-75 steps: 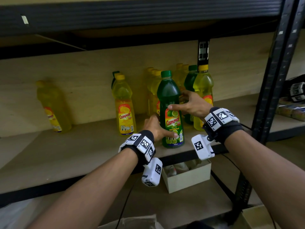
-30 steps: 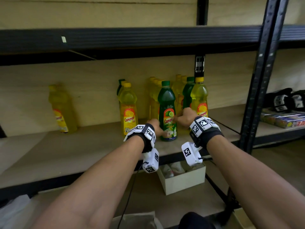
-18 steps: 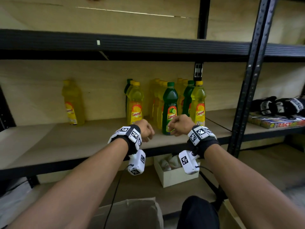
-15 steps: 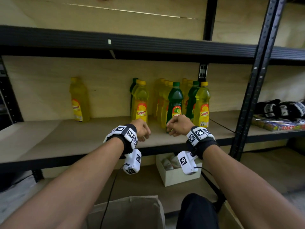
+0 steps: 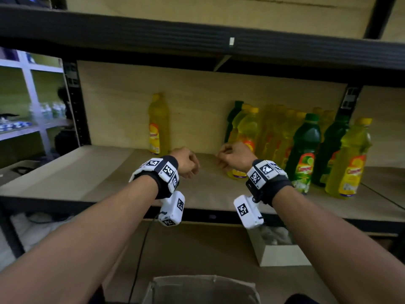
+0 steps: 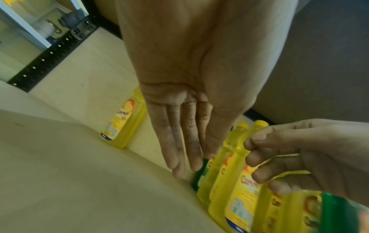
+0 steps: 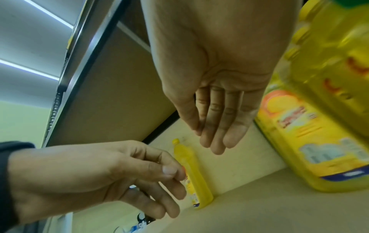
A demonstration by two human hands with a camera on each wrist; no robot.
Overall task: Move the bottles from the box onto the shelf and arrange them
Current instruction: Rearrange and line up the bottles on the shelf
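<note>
Yellow and green bottles (image 5: 304,150) stand grouped at the right of the wooden shelf (image 5: 87,172). One lone yellow bottle (image 5: 156,126) stands apart against the back wall. My left hand (image 5: 186,163) and right hand (image 5: 232,156) hover side by side over the shelf's front, left of the group, both loosely curled and holding nothing. The right hand is just in front of a yellow bottle (image 5: 247,130). The left wrist view shows my left hand (image 6: 183,134) empty above the board. In the right wrist view my right hand (image 7: 215,110) is empty beside a yellow bottle (image 7: 299,134).
An open cardboard box (image 5: 201,288) sits at the bottom edge, below my arms. A small white box (image 5: 282,257) lies on the lower level. The upper shelf's black beam (image 5: 197,34) runs overhead. A black upright (image 5: 74,106) bounds the left.
Both hands let go of the front green bottle, drew back and shifted left. The bottle stays on the shelf. The head view swung left and closer.
</note>
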